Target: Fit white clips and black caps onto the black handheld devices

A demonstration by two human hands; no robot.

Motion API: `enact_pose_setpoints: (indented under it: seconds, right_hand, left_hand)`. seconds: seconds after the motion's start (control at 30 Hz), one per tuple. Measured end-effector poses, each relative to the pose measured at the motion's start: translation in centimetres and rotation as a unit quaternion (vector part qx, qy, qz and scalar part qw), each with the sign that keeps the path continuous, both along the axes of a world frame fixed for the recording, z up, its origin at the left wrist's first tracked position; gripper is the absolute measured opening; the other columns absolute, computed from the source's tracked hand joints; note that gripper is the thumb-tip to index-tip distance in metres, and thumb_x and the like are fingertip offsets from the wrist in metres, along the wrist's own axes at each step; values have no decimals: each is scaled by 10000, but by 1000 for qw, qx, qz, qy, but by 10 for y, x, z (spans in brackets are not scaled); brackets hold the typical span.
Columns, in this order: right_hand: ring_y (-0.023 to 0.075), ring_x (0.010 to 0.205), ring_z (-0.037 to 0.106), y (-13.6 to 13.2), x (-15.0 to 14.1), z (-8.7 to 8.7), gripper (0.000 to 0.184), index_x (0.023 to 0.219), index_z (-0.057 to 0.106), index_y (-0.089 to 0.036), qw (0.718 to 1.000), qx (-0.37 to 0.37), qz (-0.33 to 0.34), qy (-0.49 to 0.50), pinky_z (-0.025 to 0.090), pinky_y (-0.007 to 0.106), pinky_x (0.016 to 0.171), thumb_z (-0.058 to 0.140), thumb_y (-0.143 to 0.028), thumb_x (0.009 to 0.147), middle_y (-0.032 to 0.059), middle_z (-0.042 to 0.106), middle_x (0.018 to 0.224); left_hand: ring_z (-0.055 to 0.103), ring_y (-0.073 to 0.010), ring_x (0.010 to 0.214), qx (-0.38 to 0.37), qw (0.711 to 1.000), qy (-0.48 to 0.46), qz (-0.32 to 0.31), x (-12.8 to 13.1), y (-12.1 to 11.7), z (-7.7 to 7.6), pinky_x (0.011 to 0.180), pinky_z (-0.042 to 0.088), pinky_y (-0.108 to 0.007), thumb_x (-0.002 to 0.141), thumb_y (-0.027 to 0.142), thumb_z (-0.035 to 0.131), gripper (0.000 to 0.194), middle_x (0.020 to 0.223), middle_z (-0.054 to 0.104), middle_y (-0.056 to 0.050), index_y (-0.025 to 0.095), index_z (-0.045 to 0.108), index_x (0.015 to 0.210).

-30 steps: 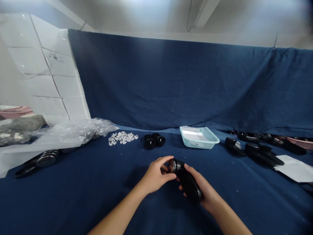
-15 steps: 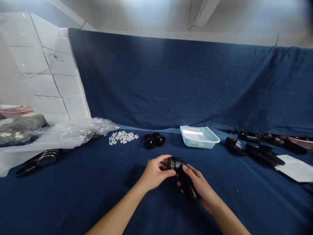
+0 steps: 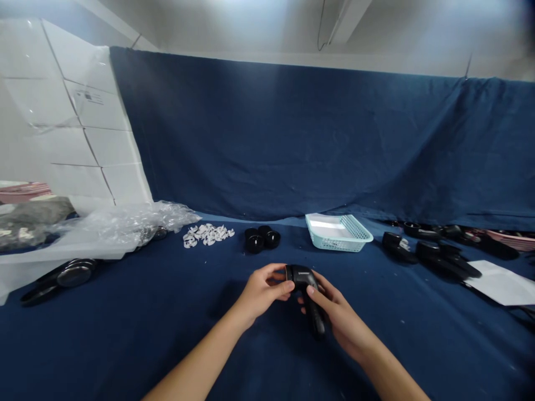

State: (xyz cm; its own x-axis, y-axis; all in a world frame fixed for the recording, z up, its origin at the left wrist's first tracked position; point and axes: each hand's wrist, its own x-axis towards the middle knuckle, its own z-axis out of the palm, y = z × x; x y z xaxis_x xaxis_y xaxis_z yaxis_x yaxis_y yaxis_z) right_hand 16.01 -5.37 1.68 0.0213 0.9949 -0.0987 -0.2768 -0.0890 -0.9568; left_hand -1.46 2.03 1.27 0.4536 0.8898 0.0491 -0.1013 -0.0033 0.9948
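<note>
Both hands hold a black handheld device (image 3: pixel 314 312) with a round head bent at an angle to its handle. My left hand (image 3: pixel 267 288) grips the head's round end, thumb on the near side and fingers behind. My right hand (image 3: pixel 332 306) is wrapped round the handle with its thumb lying on the near side near the bend. Small pale lettering shows on top of the head. The face of the head is turned left and mostly hidden by my left fingers. Beyond the hands sit several black round caps (image 3: pixel 262 239) in a cluster.
A pile of small white plastic parts (image 3: pixel 207 235) lies left of the caps. A light-blue basket (image 3: pixel 340 244) holds white paper. Similar black devices lie at left (image 3: pixel 69 275) and black parts (image 3: pixel 445 259) at right, near a white sheet (image 3: pixel 505 283). Clear plastic wrap (image 3: pixel 137 223) covers the left back.
The device has turned in my hands: its head now shows its lettered top and its handle stands steeper. My left hand keeps its grip on the head. The view has shifted slightly.
</note>
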Motion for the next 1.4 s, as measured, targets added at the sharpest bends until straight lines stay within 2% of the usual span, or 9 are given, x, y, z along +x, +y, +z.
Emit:
enact_pose_setpoints:
  seconds: [0.3, 0.47, 0.63, 0.8, 0.93, 1.0, 1.1, 1.23, 1.4]
  right_hand:
    - [214, 990, 631, 2, 3, -3, 630, 1310, 509, -279, 1000, 21, 4, -10, 464, 351, 895, 761, -400, 746, 35, 675, 1096]
    - [214, 1076, 611, 3, 2, -5, 681, 1331, 495, -281, 1000, 29, 1, 3, 415, 361, 985, 783, -391, 723, 42, 644, 1216]
    - [240, 1212, 536, 3, 4, -3, 726, 1354, 480, -272, 996, 80, 17, -38, 336, 393, 1082, 795, -370, 708, 52, 602, 1296]
    - [254, 1198, 543, 4, 6, -4, 707, 1323, 520, -266, 986, 132, -3, -97, 350, 423, 1072, 803, -356, 682, 60, 605, 1295]
    - [248, 1120, 588, 7, 5, -8, 701, 1307, 540, -257, 986, 130, -26, -97, 402, 406, 1026, 806, -384, 671, 63, 633, 1234]
    - [234, 1010, 637, 7, 3, -9, 684, 1316, 526, -247, 989, 109, -34, -89, 478, 385, 933, 778, -425, 705, 65, 649, 1180]
    - [215, 797, 686, 4, 2, -6, 640, 1325, 489, -238, 996, 39, -20, -75, 563, 363, 713, 702, -490, 777, 66, 671, 1071]
    - [190, 603, 674, 1, 6, -3, 483, 1132, 585, -161, 997, -64, 35, -19, 551, 308, 525, 573, -555, 854, 76, 691, 864]
    - [163, 513, 638, 8, 16, -10, 533, 1017, 633, -95, 985, -155, 56, 58, 535, 273, 468, 535, -592, 855, 96, 690, 757]
  left_hand:
    - [694, -205, 754, -16, 1000, 14, -8, -1, 1, 2, 731, 582, -384, 687, 390, 823, 621, 984, 680, -115, 115, 589, 1191]
    - [692, -190, 702, -29, 999, 12, -9, -3, 2, 2, 712, 581, -376, 705, 391, 811, 628, 924, 677, -94, 113, 575, 1216]
    - [665, -153, 633, -46, 998, -4, -38, -5, 2, 5, 674, 578, -341, 764, 438, 750, 443, 850, 664, -64, 114, 656, 1051]
    - [642, -137, 582, -79, 995, -17, -60, -5, 0, 5, 621, 574, -313, 807, 505, 678, 414, 754, 635, -51, 102, 673, 901]
    - [642, -134, 604, -78, 995, -27, -58, -3, 0, 4, 671, 577, -341, 767, 462, 734, 427, 825, 651, -56, 122, 660, 1016]
    - [654, -152, 666, -53, 997, -28, -39, -2, 0, 3, 712, 567, -354, 709, 388, 800, 515, 901, 667, -70, 141, 629, 1127]
    - [645, -180, 782, 42, 999, 14, 1, -1, 0, 0, 766, 537, -344, 644, 282, 846, 611, 982, 686, -84, 166, 613, 1197]
    - [628, -170, 770, 130, 987, 90, 3, -1, -3, -2, 752, 535, -329, 618, 217, 843, 649, 1039, 670, -56, 223, 615, 1226]
    - [613, -189, 869, 244, 958, 148, 3, -1, -7, 0, 840, 530, -347, 627, 154, 811, 644, 1111, 632, -38, 286, 628, 1230]
